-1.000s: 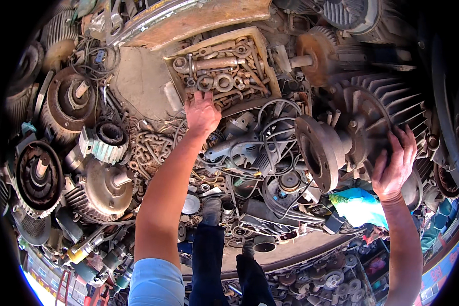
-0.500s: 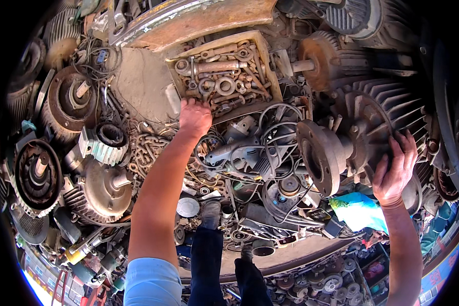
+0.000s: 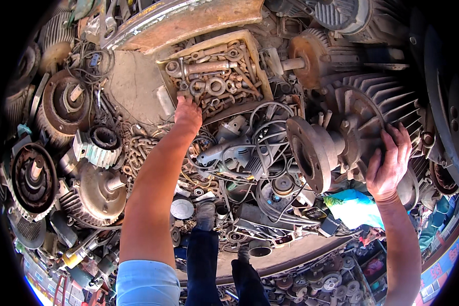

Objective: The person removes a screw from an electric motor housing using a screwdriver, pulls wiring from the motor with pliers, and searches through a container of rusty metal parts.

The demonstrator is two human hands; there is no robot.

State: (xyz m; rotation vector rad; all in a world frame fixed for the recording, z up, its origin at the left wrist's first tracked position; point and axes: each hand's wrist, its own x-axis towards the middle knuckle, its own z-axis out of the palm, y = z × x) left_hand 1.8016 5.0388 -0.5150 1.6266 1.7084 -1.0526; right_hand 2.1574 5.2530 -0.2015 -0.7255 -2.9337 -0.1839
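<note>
My left hand [image 3: 187,113] reaches to the near left corner of a shallow box [image 3: 264,75] packed with rusty bolts, rings and pins. Its fingers are curled among the metal pieces [image 3: 215,85]; what they hold, if anything, is hidden. On the right, my right hand [image 3: 390,160] rests with spread, slightly bent fingers on the end cover of a large finned motor [image 3: 361,113], which has a thick round flange [image 3: 307,155] on its shaft. Between my arms lie a grey power tool [image 3: 222,153] tangled in cables [image 3: 265,135] and a heap of rusty chain [image 3: 140,145].
More motors [image 3: 94,196] crowd the left and top right [image 3: 347,15]. A curved rusty metal beam [image 3: 188,28] crosses the top. A bright blue bag [image 3: 354,206] lies below my right hand. My legs [image 3: 201,260] show below, beside piled small discs [image 3: 331,280].
The whole view has shifted slightly left. My left hand has moved a little left along the box's near side, its fingertips now at the corner. My right hand stays on the motor.
</note>
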